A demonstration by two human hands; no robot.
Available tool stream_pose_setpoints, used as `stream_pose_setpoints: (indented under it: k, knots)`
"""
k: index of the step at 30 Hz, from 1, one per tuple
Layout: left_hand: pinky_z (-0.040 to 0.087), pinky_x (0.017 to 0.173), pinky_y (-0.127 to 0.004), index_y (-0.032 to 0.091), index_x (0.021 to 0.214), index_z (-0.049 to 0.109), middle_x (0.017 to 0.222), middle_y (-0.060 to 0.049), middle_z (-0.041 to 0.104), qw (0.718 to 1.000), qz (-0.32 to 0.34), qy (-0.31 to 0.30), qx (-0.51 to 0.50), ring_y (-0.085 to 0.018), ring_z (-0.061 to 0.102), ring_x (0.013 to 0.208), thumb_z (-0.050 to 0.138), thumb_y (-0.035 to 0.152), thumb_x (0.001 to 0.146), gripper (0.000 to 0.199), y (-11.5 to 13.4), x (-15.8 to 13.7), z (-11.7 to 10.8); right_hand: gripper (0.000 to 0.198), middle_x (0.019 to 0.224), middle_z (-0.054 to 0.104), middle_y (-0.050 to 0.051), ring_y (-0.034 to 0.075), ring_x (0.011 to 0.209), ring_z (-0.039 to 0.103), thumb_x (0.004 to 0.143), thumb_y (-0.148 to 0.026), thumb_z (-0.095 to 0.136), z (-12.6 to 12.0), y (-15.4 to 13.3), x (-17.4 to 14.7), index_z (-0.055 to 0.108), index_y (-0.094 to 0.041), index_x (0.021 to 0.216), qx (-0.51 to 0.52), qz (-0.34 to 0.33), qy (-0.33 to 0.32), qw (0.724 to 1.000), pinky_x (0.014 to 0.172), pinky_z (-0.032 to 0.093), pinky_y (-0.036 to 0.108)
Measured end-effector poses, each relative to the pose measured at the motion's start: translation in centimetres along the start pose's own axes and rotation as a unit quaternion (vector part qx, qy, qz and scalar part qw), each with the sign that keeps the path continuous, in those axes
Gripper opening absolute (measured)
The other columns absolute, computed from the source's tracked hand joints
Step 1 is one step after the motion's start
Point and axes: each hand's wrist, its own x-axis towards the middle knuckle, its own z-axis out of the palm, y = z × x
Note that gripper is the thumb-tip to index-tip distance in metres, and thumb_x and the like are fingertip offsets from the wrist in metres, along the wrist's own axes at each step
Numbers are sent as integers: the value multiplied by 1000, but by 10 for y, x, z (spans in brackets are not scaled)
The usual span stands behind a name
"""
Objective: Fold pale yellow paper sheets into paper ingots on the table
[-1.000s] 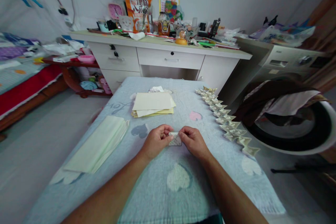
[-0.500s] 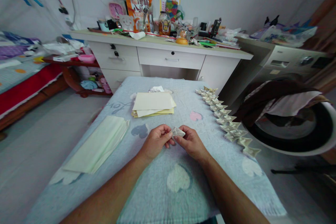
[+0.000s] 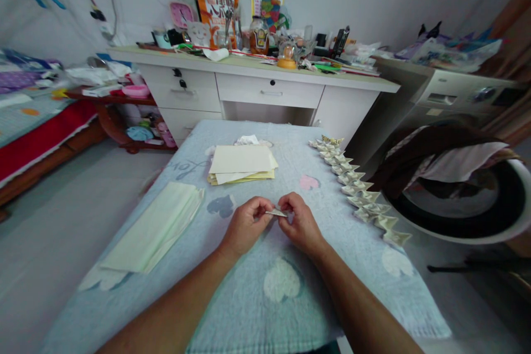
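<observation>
Head view: the left hand [image 3: 248, 224] pinched one end of a small folded paper piece [image 3: 276, 212] between thumb and forefinger. The right hand [image 3: 301, 223] was positioned at the opposite end, thumb and forefinger curled; whether they gripped the paper could not be determined. The piece was located between both hands, above the patterned cloth [image 3: 232, 298], and presented nearly edge-on. A row of folded paper shapes [image 3: 352, 177] lay on the right of the cloth, a stack of paper sheets [image 3: 240, 159] ahead of the hands, and a paper bundle [image 3: 153, 227] to the left.

Step in hand, judged from the grip: creasing or shaping the piece. The next move appeared to call for a steady left pinch, right fingertips aligned to the far edge, and light pressure, since small folds could skew if forced.
</observation>
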Motion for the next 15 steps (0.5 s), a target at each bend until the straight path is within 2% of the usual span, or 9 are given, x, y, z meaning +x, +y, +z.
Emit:
stream_pose_setpoints:
  k: [4,8,11,15]
  knots:
    - [46,82,-27,17,81,56,98,-5,61,1000,16,0,12,-15,60,89,54,12,77,7,0,2,1,23,84,52,2,18,84,47,66,-3,50,-1,4,-1,53,-19,82,-37,-42,-12,998,76,36,29]
    - [45,86,-30,19,79,58,107,-5,54,988,51,7,147,-17,55,101,51,4,71,18,4,1,2,21,83,52,4,19,84,44,67,-2,51,2,9,-2,55,-19,79,-118,-52,-33,991,75,35,30]
    - [44,86,-32,19,79,59,98,-4,53,965,77,-8,252,-18,53,96,50,3,70,21,4,-2,1,24,85,53,4,19,85,44,68,-1,51,4,10,-3,58,-19,81,-164,-54,-66,983,77,34,30]
    - [42,80,-34,20,77,60,85,-3,55,930,98,-58,349,-20,51,88,52,4,69,19,3,-4,-3,26,85,55,3,18,86,46,68,0,52,2,8,-4,59,-19,84,-182,-54,-134,973,79,34,30]
